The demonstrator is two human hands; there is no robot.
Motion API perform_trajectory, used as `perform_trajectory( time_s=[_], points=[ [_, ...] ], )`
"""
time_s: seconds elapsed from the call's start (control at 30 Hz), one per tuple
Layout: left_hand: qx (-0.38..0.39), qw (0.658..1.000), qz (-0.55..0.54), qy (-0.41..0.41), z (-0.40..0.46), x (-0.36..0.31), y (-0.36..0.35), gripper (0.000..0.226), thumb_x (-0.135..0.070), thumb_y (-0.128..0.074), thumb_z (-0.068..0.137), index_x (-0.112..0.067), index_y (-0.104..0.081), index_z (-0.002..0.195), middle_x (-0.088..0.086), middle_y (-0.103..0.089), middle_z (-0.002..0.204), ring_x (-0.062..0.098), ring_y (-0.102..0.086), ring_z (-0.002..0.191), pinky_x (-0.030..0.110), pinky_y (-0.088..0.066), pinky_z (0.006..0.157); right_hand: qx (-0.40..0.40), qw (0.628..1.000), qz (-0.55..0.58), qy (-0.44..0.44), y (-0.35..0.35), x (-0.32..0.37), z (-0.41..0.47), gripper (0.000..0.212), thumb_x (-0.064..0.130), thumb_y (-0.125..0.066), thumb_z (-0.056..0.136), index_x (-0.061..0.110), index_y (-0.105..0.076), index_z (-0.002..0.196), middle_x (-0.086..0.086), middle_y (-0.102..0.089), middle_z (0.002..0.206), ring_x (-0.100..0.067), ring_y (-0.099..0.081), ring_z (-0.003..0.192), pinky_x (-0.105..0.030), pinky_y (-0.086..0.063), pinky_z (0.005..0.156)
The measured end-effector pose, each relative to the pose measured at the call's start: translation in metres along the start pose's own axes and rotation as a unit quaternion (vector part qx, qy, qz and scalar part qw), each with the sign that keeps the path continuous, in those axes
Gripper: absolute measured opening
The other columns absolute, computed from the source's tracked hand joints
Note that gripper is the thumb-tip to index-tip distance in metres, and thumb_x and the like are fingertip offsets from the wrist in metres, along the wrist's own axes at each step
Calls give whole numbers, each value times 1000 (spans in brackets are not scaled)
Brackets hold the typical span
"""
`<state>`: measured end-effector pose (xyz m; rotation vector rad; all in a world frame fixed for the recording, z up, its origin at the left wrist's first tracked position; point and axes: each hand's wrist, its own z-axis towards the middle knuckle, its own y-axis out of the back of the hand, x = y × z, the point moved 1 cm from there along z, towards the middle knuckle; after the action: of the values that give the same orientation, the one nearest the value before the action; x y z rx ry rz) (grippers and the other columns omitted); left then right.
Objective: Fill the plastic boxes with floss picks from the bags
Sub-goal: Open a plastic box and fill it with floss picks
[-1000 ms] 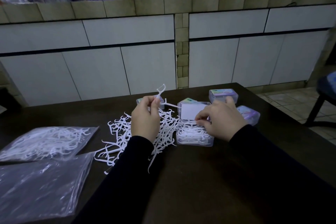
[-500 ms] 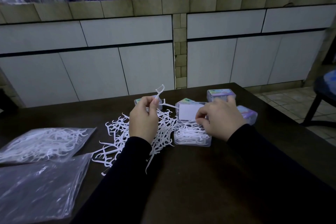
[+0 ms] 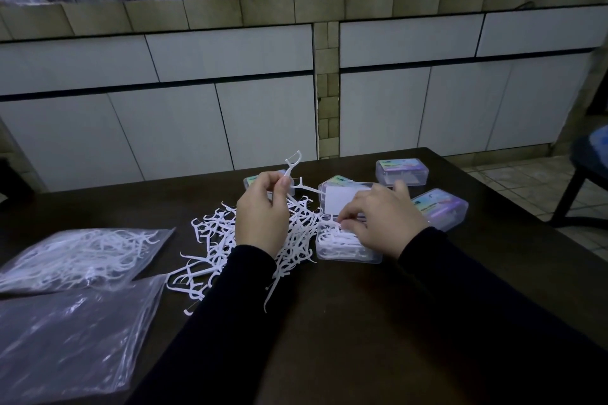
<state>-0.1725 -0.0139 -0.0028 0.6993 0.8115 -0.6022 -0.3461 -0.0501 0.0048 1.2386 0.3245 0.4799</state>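
White plastic floss picks [image 3: 230, 240], light, springy and tangle-prone, lie heaped on the dark table [image 3: 362, 322]; left hand [image 3: 263, 214] pinches one by its stem while right hand [image 3: 385, 217] fingers tuck picks into the clear plastic box [image 3: 345, 253].

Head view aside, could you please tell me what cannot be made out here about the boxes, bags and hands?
- Open box: how full it is; the right hand covers part of it.
- Far-left box: mostly hidden behind the left hand, which pinches a floss pick.
- Box labels: print too small and dim.
- Lower bag: cut off by the left edge; contents unclear under glare.
- Right hand's fingertips: whether they pinch a pick, unclear.
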Motion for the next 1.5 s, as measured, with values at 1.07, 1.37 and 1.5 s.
perform_trajectory(
  time_s=[1.07, 1.37, 1.5],
  points=[
    [222, 952, 180, -106, -18, -19, -24, 18, -35, -56, 94, -26, -68, 103, -11, -66, 99, 6, -52, 93, 24, -43, 81, 113, 981, 125, -98, 1, -47, -39, 79, 79, -60, 65, 48, -41, 136, 13, -48, 137, -18, -31, 125, -38, -32, 99],
    [253, 916, 267, -161, -11, -22, -14, 22, -32, -57, 94, -28, -71, 111, -6, -66, 108, 13, -54, 101, 30, -46, 87, 104, 983, 117, -97, 1, -48, -39, 79, 78, -61, 66, 48, -40, 136, 12, -50, 135, -18, -32, 123, -35, -32, 96],
    [248, 928, 239, -145, -12, -20, -13, 15, -32, -62, 90, -30, -73, 100, -9, -68, 102, 10, -55, 97, 33, -48, 86, 97, 984, 115, -96, 3, -47, -40, 79, 77, -61, 67, 47, -40, 137, 11, -50, 136, -17, -32, 123, -34, -31, 96]
  ],
)
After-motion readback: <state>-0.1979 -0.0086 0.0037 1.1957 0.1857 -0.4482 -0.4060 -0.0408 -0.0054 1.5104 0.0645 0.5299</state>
